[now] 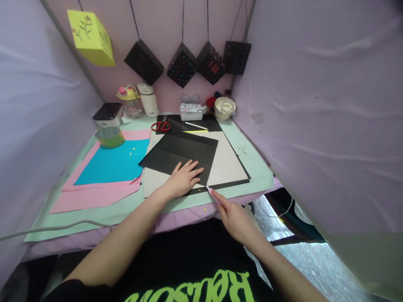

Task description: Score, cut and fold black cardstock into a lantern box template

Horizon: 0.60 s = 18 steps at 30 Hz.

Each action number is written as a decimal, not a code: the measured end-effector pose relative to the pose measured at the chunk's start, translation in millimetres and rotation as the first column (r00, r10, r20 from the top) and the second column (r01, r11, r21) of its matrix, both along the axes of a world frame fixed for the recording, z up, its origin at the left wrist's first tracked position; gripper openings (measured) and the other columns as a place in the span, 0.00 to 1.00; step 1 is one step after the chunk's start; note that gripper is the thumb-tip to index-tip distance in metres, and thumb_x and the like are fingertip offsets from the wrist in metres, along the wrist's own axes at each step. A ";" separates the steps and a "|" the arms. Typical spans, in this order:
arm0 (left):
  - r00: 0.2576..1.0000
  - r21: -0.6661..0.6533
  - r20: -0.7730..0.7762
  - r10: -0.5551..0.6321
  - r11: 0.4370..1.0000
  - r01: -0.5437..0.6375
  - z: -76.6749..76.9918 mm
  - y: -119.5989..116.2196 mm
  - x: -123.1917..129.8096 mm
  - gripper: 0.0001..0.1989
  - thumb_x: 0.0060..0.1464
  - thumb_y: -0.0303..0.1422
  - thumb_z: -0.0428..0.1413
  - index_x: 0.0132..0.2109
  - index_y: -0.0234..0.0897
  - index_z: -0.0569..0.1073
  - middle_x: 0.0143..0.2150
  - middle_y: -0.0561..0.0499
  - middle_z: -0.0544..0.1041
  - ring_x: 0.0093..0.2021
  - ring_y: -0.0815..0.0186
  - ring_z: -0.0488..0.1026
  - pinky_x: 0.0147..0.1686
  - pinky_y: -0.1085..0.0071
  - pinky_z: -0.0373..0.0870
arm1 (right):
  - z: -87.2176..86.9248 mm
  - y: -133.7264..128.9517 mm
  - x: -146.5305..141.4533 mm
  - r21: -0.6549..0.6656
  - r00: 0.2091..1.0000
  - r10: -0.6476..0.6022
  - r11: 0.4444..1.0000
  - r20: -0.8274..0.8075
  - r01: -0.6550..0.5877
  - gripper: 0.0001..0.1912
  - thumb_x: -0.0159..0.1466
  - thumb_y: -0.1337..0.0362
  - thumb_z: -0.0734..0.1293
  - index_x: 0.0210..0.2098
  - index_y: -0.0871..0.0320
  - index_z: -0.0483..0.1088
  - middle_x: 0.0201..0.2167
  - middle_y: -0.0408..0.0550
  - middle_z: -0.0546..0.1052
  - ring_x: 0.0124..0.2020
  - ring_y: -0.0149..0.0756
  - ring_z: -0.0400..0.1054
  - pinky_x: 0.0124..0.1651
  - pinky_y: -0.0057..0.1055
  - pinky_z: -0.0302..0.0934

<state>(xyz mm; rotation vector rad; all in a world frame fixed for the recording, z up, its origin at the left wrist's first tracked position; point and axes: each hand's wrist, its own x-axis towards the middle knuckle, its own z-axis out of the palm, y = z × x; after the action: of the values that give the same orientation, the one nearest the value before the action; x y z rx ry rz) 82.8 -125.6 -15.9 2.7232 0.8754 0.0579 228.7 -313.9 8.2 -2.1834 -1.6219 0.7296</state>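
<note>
- Left hand (184,180) spread wide, flat on black paper (182,151), likely pinning it
- Right hand (234,216) closed on pink knife (213,193), tip at paper's near corner
- Black paper lies on white board (228,163), probably shielding counter (261,178)
- Scissors (160,126) set beyond, likely clear of blade
</note>
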 end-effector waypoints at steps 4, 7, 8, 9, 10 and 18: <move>1.000 0.006 0.002 0.004 1.000 -0.004 -0.4 0.2 0.1 0.23 0.65 0.40 0.43 0.65 0.49 0.61 0.71 0.52 0.52 0.71 0.58 0.44 0.65 0.45 0.41 | 3.1 1.8 1.0 0.009 0.999 0.010 1.000 0.034 -0.010 0.26 0.69 0.64 0.53 0.66 0.43 0.56 0.35 0.48 0.80 0.33 0.40 0.74 0.34 0.29 0.60; 1.000 -0.001 0.000 0.004 1.000 -0.004 0.0 0.1 0.2 0.23 0.65 0.40 0.43 0.65 0.49 0.61 0.71 0.52 0.52 0.71 0.58 0.45 0.66 0.46 0.40 | -0.3 1.9 3.4 0.020 0.998 0.023 0.999 0.065 -0.025 0.26 0.69 0.64 0.53 0.66 0.43 0.56 0.36 0.47 0.80 0.34 0.40 0.74 0.34 0.29 0.60; 1.000 -0.004 -0.001 0.005 1.000 -0.005 0.2 0.1 0.1 0.23 0.65 0.40 0.43 0.65 0.49 0.61 0.71 0.52 0.51 0.71 0.58 0.45 0.66 0.46 0.40 | -1.7 2.2 4.1 0.021 0.997 0.027 0.999 0.075 -0.029 0.26 0.69 0.64 0.53 0.66 0.43 0.56 0.35 0.47 0.80 0.34 0.41 0.74 0.35 0.30 0.60; 1.000 -0.005 0.000 0.004 1.000 -0.004 0.3 0.0 0.0 0.23 0.65 0.40 0.43 0.65 0.49 0.61 0.71 0.52 0.51 0.71 0.57 0.45 0.66 0.46 0.41 | -3.0 2.8 4.8 0.022 0.996 0.029 0.999 0.083 -0.031 0.26 0.69 0.64 0.53 0.66 0.43 0.56 0.35 0.47 0.80 0.34 0.41 0.74 0.35 0.30 0.60; 1.000 -0.006 0.001 0.003 1.000 -0.003 0.4 -0.1 -0.2 0.23 0.65 0.40 0.43 0.65 0.49 0.61 0.71 0.52 0.51 0.71 0.57 0.45 0.65 0.45 0.41 | -3.9 3.7 5.4 0.022 0.996 0.028 0.999 0.088 -0.030 0.26 0.69 0.64 0.53 0.66 0.44 0.56 0.35 0.48 0.80 0.34 0.41 0.74 0.35 0.31 0.60; 1.000 -0.021 0.007 -0.005 1.000 0.006 2.4 -0.9 -0.4 0.23 0.65 0.40 0.43 0.65 0.48 0.61 0.71 0.51 0.51 0.71 0.56 0.44 0.65 0.44 0.40 | 3.8 6.1 9.9 -0.007 0.997 0.030 1.000 0.072 -0.030 0.27 0.68 0.65 0.53 0.66 0.47 0.57 0.34 0.49 0.79 0.32 0.40 0.73 0.35 0.31 0.60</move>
<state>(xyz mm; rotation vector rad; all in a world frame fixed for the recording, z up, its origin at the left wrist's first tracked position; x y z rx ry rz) 82.4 -126.5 -13.5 2.7046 0.8618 0.0562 238.6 -307.8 11.9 -2.2176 -1.6928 0.6720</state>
